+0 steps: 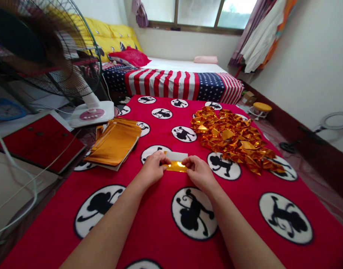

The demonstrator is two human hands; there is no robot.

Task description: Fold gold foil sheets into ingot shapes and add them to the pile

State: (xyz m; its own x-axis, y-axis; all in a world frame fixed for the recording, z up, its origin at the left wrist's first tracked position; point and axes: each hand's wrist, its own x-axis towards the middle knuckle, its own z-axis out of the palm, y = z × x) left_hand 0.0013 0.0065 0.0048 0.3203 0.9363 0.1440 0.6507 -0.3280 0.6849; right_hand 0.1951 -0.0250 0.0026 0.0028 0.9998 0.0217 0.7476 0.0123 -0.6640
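A small sheet of gold foil paper (176,166) lies on the red cloth in front of me, its near part shiny gold and its far part showing the pale back. My left hand (155,166) pinches its left edge between thumb and fingers. On the right edge, my right hand (196,169) has a similar pinch. To the left is a stack of flat gold foil sheets (115,144). A heap of folded gold foil pieces (230,136) spreads over the cloth on the right.
The red cloth (157,228) with black monkey prints covers the table. At the left, a fan (89,108) with blurred blades stands beside a red panel (39,136). A bed (171,82) is behind; a yellow stool (262,107) and a ring-light stand (308,132) are at right.
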